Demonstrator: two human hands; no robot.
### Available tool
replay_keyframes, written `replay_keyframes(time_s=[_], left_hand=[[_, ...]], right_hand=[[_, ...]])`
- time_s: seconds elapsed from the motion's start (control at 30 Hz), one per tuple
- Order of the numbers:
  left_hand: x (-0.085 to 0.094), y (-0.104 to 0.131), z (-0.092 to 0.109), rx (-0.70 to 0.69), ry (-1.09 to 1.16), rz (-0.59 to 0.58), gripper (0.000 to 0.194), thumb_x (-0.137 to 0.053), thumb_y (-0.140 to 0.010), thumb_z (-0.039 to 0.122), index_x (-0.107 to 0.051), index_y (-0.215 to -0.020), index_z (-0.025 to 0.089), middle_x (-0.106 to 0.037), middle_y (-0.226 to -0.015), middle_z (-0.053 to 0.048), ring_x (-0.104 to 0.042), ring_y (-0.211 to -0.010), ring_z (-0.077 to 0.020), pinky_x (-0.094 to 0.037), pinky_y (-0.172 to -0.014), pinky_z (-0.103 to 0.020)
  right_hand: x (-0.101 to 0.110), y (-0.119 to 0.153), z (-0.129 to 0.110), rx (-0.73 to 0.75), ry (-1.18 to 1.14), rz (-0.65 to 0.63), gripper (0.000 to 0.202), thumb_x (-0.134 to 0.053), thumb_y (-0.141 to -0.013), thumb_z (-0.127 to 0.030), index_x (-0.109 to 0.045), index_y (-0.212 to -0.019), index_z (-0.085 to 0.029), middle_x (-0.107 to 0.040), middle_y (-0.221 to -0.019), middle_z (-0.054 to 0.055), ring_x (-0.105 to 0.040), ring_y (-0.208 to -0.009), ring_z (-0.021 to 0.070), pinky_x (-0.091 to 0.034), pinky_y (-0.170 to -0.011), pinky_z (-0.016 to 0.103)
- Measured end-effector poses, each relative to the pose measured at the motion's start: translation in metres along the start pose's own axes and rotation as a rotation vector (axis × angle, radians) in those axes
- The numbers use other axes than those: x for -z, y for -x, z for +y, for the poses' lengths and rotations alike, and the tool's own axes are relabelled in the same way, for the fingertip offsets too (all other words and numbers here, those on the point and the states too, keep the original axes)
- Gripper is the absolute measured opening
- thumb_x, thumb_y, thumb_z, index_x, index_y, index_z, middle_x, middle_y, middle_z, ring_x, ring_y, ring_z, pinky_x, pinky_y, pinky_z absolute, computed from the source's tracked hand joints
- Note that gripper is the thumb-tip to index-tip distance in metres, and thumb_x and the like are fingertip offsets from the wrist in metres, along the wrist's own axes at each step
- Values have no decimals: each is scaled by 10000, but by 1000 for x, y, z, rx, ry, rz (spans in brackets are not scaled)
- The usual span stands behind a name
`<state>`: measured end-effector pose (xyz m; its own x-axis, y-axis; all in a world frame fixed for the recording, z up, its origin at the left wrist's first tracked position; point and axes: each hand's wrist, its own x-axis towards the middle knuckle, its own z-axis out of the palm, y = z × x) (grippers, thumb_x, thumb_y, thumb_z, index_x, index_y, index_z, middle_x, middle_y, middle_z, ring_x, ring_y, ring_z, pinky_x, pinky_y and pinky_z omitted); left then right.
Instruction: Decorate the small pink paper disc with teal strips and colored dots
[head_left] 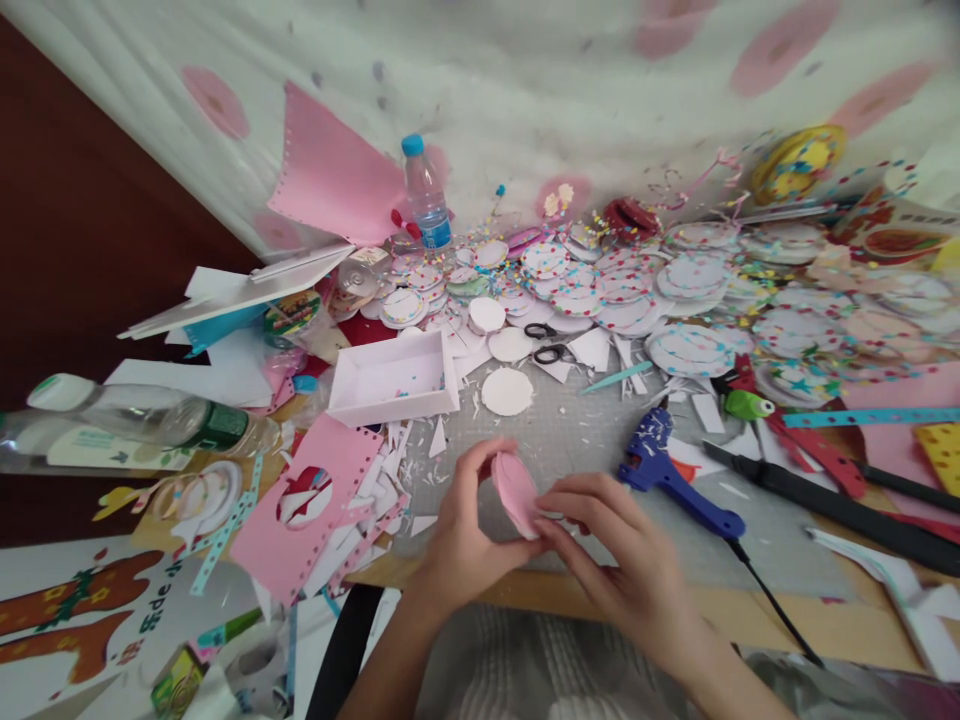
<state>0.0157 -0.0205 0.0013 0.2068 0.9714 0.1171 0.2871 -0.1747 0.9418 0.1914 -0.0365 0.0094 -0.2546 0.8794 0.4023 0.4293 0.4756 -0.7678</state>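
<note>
A pink paper disc (516,492) is tilted up between my two hands, just over the front of the grey cutting mat. My left hand (465,535) grips it by the rim, fingers at the top and thumb at the bottom. At the disc's right lower edge, my right hand (615,540) pinches with thumb and fingers closed. Whether a second small piece sits in that pinch is hidden. Beyond the hands lie white paper discs (507,391) and black-handled scissors (549,354). A blue glue gun (660,470) rests to the right of my right hand.
Piles of decorated paper discs (622,290) fill the back. A white open box (394,380) and pink sheet with a round hole (300,540) stand left, among paper scraps. Plastic bottles lie farther left; one water bottle (426,195) stands behind. A black tool (817,500) lies right.
</note>
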Motion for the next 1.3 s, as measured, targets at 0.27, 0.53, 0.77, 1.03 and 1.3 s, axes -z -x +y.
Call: replay_keyframes(time_s=[0.27,0.53,0.77,1.03,1.3], left_hand=[[-3,2,0,-128,-114,39,762,-789,-699,254,-375,-1338,262,-497,-1331,-115,-492,-1243,-282,-429,-1033,-459],[-9,4,-5,-160,-124,21,768,-767,-695,200,-367,-1348,251,-495,-1335,-118,-487,-1246,-283,-417,-1043,-468],[-9,7,-7,-156,-118,10,812,-790,-705,285,-339,-1380,266,-498,-1345,-122,-507,-1233,-286,-437,-1022,-463],[-9,7,-8,-242,-133,3,773,-781,-724,309,-361,-1370,252,-505,-1352,-143,-505,-1243,-302,-441,-1019,-487],[-11,11,-12,-243,-48,-29,852,-818,-674,249,-356,-1390,265,-497,-1374,-131,-485,-1263,-302,-420,-1042,-483]], right_hand=[[-2,1,-1,-60,-90,-20,168,-553,-873,-70,-561,-970,-207,-560,-785,16,-523,-687,132,-441,-602,256],[-2,2,-1,-103,-72,-99,159,-513,-903,-107,-537,-1009,-223,-542,-751,0,-512,-642,132,-412,-573,250],[2,-2,-5,-159,-135,-120,142,-465,-912,-105,-511,-969,-227,-532,-780,-3,-499,-619,118,-403,-553,234],[0,0,-4,-179,-165,-86,140,-450,-914,-97,-489,-908,-231,-521,-767,-8,-483,-639,122,-394,-567,237],[-2,-2,-1,-119,-147,-41,176,-448,-898,-58,-501,-930,-223,-526,-773,-3,-512,-664,120,-424,-594,239]])
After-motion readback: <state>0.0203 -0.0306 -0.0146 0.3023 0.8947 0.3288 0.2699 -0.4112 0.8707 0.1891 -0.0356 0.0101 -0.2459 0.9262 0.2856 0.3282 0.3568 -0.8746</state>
